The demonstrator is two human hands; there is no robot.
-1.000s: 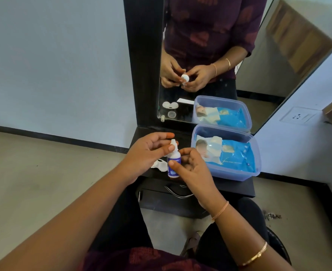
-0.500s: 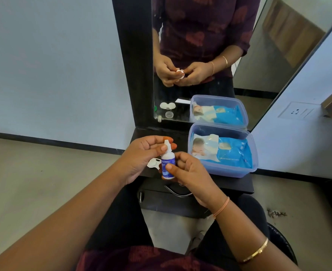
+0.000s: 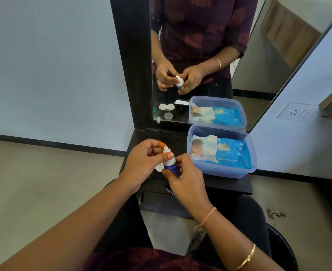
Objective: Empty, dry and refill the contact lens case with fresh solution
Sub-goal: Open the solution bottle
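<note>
Now we grip the solution bottle (image 3: 170, 164) in our right hand (image 3: 186, 180) while our left hand (image 3: 141, 161) pinches its cap (image 3: 166, 149); we should twist gently, bottle upright.

Solution bottle (image 3: 169, 163), centre of frame: sitting tilted between both hands over the black shelf (image 3: 229, 184). Left hand (image 3: 141, 163) pinching its white neck; right hand (image 3: 186, 180) gripping its blue base. Wet-wipes pack (image 3: 231, 153) lying in a clear tub (image 3: 220, 174), centre right, below the mirror (image 3: 259, 55).
</note>
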